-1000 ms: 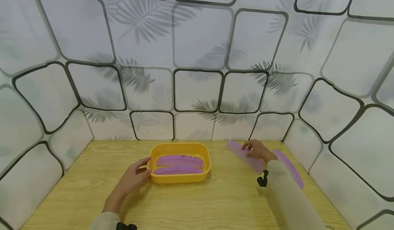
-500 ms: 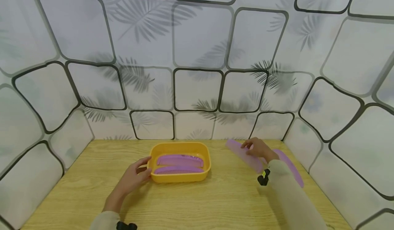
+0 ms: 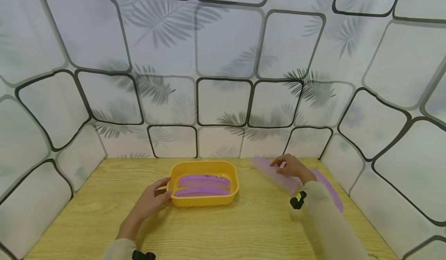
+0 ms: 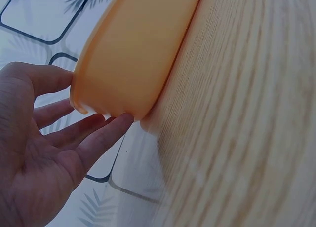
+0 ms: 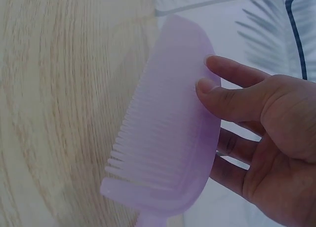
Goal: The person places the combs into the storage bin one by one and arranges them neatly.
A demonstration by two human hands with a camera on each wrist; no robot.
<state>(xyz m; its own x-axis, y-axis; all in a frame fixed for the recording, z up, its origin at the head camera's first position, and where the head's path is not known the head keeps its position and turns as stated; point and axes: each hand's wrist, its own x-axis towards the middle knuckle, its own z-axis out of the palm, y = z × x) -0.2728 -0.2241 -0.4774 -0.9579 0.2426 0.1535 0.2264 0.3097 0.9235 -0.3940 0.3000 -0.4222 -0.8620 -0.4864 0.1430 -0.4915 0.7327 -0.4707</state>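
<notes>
My right hand pinches a pale purple comb along its back, thumb on one face and fingers behind. Its teeth point toward the wooden surface in the right wrist view, and its handle drops out at the bottom. My left hand touches the left end of a yellow plastic basket, fingers spread against the outer wall. Inside it lie two purple combs, the back one and the front one, side by side.
Another purple comb lies on the wooden table at the right, partly hidden by the right sleeve. Patterned white walls enclose the table's back and sides.
My right hand has shifted slightly up and left, and the comb in it moved the same way. The left hand and basket hold still.
</notes>
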